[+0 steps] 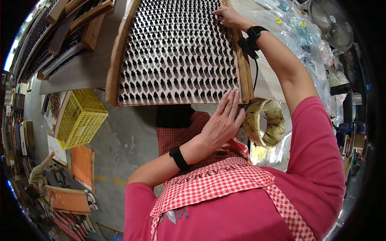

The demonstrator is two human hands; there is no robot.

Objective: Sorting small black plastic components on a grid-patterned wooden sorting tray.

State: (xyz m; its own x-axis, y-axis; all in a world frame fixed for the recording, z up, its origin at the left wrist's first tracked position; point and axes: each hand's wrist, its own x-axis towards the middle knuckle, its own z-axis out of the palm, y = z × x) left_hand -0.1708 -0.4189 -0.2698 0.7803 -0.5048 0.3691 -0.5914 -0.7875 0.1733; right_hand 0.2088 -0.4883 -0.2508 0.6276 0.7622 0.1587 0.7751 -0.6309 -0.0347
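Note:
A wood-framed white board (241,68) stands before me, set with many rows of small black knobbed pieces (175,82), some with a red dot. My right hand (228,17) reaches to the board's far right side. Its fingers are curled, with the index tip and thumb down at the black pieces; what they hold, if anything, is too small to make out. My left hand (225,116) lies flat with its fingers stretched out, the tips at the board's near right corner. It holds nothing. Each wrist has a black band.
A tan tape-like ring (263,123) hangs below the board's right corner. Clear plastic bags (295,36) and a fan (330,24) are at the right. More wooden frames (76,24) are stacked far left. Below them stand a yellow crate (84,120) and orange panels (82,164); another person (38,176) works there.

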